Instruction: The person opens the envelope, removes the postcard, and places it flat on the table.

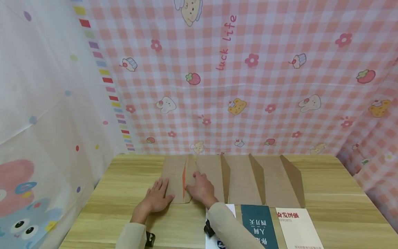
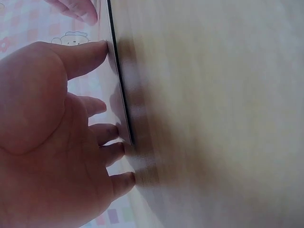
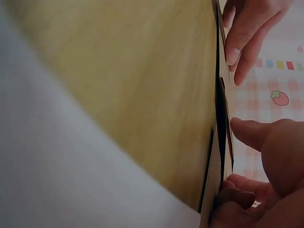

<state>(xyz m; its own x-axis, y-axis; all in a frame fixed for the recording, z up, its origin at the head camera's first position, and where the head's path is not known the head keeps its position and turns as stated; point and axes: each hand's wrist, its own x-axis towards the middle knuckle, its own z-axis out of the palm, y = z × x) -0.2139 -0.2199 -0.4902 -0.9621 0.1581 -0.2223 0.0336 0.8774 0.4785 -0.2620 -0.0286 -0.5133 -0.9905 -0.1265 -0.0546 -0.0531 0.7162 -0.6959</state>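
Several brown paper envelopes lie overlapping in a row, their pointed flaps turned to the right. Inside the mouth of the leftmost envelope (image 1: 174, 173) a strip of orange (image 1: 183, 178) shows. My left hand (image 1: 156, 196) rests on this envelope's left edge, its fingers spread; the left wrist view shows the thumb and fingertips along the edge. At the mouth my right hand (image 1: 202, 188) handles the raised flap (image 1: 188, 198). In the right wrist view its thumb (image 3: 251, 133) touches the paper, and the other fingers are curled against it lower down.
Nearer me on the wooden table (image 1: 102, 207) lie a dark green booklet (image 1: 258, 224), a cream booklet (image 1: 300, 230) and a white one (image 1: 230, 209) partly under my right sleeve. A pink checked cloth (image 1: 217, 97) hangs behind the table.
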